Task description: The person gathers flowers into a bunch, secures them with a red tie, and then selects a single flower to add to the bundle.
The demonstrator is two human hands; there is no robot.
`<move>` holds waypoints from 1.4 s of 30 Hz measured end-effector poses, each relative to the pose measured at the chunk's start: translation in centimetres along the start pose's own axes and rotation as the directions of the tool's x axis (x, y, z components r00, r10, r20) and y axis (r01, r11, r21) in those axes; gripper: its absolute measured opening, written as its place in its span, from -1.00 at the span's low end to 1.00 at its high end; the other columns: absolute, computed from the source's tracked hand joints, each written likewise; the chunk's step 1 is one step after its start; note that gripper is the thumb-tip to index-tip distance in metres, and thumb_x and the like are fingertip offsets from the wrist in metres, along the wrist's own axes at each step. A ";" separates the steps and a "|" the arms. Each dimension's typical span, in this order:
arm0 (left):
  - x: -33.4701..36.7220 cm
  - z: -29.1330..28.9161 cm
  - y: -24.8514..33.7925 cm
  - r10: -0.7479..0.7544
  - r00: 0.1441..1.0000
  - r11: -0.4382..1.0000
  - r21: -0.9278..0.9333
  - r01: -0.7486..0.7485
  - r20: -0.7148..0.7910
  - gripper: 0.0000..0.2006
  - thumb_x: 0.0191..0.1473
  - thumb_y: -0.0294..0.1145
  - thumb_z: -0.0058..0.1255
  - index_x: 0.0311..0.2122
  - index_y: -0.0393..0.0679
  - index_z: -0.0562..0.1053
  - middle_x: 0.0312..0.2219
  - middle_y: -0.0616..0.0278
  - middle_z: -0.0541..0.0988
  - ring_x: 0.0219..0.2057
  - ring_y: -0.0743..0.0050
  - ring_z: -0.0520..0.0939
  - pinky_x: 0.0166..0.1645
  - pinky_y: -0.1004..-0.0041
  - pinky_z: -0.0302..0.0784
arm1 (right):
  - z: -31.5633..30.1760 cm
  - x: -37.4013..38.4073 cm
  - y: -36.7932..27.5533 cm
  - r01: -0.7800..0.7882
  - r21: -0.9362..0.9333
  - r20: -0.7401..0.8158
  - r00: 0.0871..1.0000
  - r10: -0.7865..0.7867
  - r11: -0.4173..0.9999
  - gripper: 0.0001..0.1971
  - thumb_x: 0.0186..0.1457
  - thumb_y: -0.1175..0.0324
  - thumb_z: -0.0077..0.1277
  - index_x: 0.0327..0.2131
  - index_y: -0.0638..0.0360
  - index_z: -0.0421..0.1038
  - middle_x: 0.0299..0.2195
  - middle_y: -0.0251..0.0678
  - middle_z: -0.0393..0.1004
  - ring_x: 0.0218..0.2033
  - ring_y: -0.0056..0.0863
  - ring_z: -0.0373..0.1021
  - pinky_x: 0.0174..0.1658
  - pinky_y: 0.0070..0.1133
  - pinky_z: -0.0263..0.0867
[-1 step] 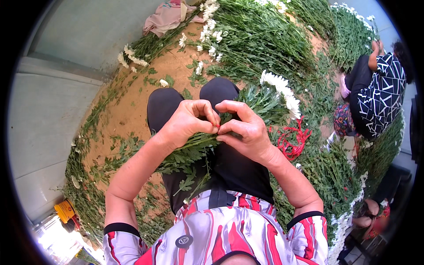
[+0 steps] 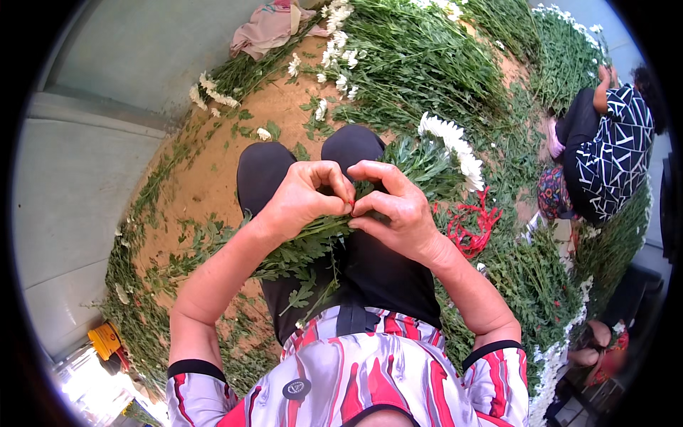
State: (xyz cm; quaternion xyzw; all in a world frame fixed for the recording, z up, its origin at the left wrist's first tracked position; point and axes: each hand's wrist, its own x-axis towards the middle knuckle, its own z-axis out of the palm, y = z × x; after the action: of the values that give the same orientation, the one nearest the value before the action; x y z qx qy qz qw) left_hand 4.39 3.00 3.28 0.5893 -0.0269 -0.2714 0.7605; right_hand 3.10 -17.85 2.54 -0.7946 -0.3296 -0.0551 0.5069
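Across my thighs lies a bunch of white chrysanthemums [image 2: 413,164], its blooms at the right and its leafy stems running to the lower left. Above the stems my left hand [image 2: 313,193] is closed, thumb and forefinger pinched on a small red tie [image 2: 352,202]. Facing it, my right hand [image 2: 402,213] pinches at the same tie with fingertips, the two hands nearly touching. Only a speck of the tie shows; the fingers hide the rest. Beside my right wrist is a tangle of red ties [image 2: 473,226] on the leaves.
Large heaps of cut chrysanthemums [image 2: 427,71] cover the floor ahead and to the right. A pink cloth [image 2: 267,30] lies by the left wall [image 2: 78,192]. A person in a black-and-white top [image 2: 615,153] sits at the far right. A yellow container [image 2: 104,341] stands at lower left.
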 end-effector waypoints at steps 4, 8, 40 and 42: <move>-0.4 1.4 -0.5 0.414 0.910 0.724 0.605 -0.331 0.003 -0.85 -0.21 -0.71 0.14 -0.56 -0.24 0.40 -0.59 0.33 0.51 -0.57 0.63 0.50 -0.49 0.58 0.40 | -0.4 0.3 0.0 -0.060 0.018 -0.012 0.998 0.060 0.998 -0.80 -0.14 0.62 0.19 -0.39 0.29 0.39 0.02 -0.10 0.35 -0.04 -0.20 0.44 -0.02 -0.42 0.43; -0.4 2.8 -1.1 0.611 0.791 0.442 0.809 -0.387 0.044 -0.81 -0.27 -0.68 0.16 -0.54 -0.19 0.39 -0.54 0.23 0.48 -0.58 0.34 0.53 -0.50 0.43 0.46 | -0.4 0.9 0.1 -0.080 -0.013 -0.018 0.997 0.080 0.997 -0.82 -0.05 0.67 0.06 -0.32 0.32 0.36 0.05 -0.06 0.30 -0.02 -0.17 0.43 -0.02 -0.40 0.43; -0.3 3.3 -1.0 0.664 0.736 0.437 0.869 -0.234 -0.136 -0.86 -0.16 -0.65 0.25 -0.44 -0.22 0.53 -0.45 0.24 0.54 -0.52 0.46 0.55 -0.45 0.47 0.47 | -0.7 1.4 0.3 -0.234 -0.049 -0.025 0.972 0.233 0.971 -0.91 -0.03 0.56 0.10 -0.39 0.33 0.45 -0.09 -0.16 0.45 -0.20 -0.22 0.50 -0.13 -0.43 0.44; -0.7 3.3 -0.9 0.665 0.739 0.388 0.894 -0.224 -0.103 -0.85 -0.19 -0.63 0.26 -0.45 -0.21 0.53 -0.45 0.23 0.53 -0.48 0.38 0.55 -0.40 0.42 0.47 | -0.5 1.4 0.1 -0.213 -0.081 -0.040 0.977 0.210 0.974 -0.91 -0.05 0.56 0.09 -0.40 0.34 0.42 -0.11 -0.14 0.43 -0.20 -0.19 0.48 -0.13 -0.42 0.43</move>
State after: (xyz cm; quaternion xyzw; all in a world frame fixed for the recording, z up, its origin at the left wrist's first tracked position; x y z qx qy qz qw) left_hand 2.23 0.23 3.65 0.8906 -0.1399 0.1426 0.4086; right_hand 4.36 -17.69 3.30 -0.8450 -0.2327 -0.0271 0.4808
